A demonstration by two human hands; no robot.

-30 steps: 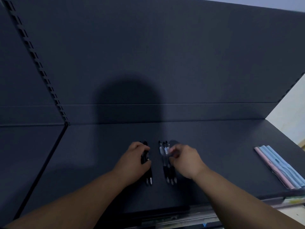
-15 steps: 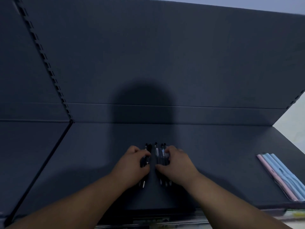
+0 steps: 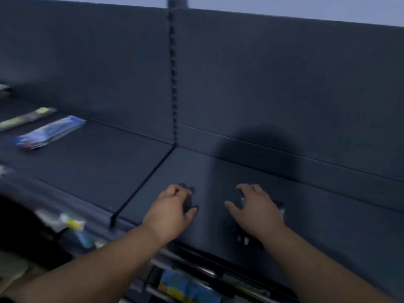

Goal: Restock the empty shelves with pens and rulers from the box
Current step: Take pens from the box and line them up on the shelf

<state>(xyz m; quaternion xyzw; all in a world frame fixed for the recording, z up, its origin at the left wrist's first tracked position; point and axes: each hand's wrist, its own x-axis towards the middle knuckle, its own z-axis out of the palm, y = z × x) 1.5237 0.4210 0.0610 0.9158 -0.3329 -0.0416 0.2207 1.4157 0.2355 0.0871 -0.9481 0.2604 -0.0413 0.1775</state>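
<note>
A: Your left hand [image 3: 172, 207] has thumb and fingers curled round some dark slim pens [image 3: 188, 204], low on the dark blue-grey metal shelf [image 3: 218, 169]. It's blurry, but it reads as a grip.
B: Your right hand [image 3: 256, 209] is clawed, fingertips down, over the pale-tipped dark pens [image 3: 246, 241]. Can't tell if you're pinching them or just covering them. The tips poke out under your wrist, near the shelf's front lip.
A: That's the risk. Round barrels on a flat shelf, close to the edge: drag your right palm back and they likely roll off onto the colourful packs [image 3: 185, 285] on the tier below.
B: Your hands are also well apart, so that's two bunches. Let go of the left one carelessly and it fans out, maybe skids toward the thin black divider strip [image 3: 142, 184].
A: The frame is smeared and your head seems turned toward the neighbouring bay, where a blue-and-clear plastic packet [image 3: 50, 132] lies. Release without looking and you won't catch a roller.
B: The box isn't in view, and no rulers show here. Square the pens before you let go.
</note>
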